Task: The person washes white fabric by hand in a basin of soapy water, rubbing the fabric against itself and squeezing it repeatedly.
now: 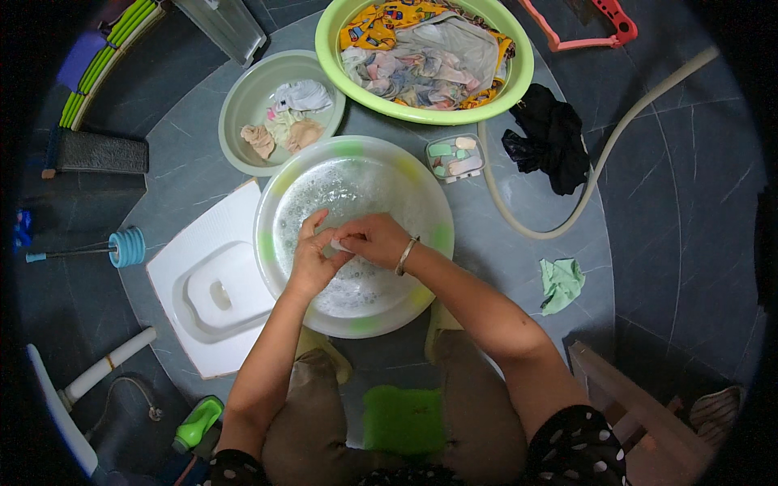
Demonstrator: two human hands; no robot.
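Over a round white basin (pixel 355 331) with green and yellow patches, my two hands meet above foamy water. My right hand (pixel 378 240), with a bangle at the wrist, pinches a small white item (pixel 340 245) whose kind I cannot make out. My left hand (pixel 313 258) is right beside it, thumb and fingers spread around the item's left side. Whether the left fingers grip it is hard to see. Beyond the basin, a grey-green basin (pixel 234 136) holds several small garments (pixel 302 95). A larger lime-green tub (pixel 419 115) holds wet-looking clothes (pixel 425 67), some yellow and patterned.
A soap box (pixel 454 157) with several soap pieces stands right of the basin. Black cloth (pixel 550 140) and a hose (pixel 547 234) lie farther right, near a green cloth (pixel 560 284). A squat toilet (pixel 213 304) adjoins the basin's left. A green bottle (pixel 199 422) lies lower left.
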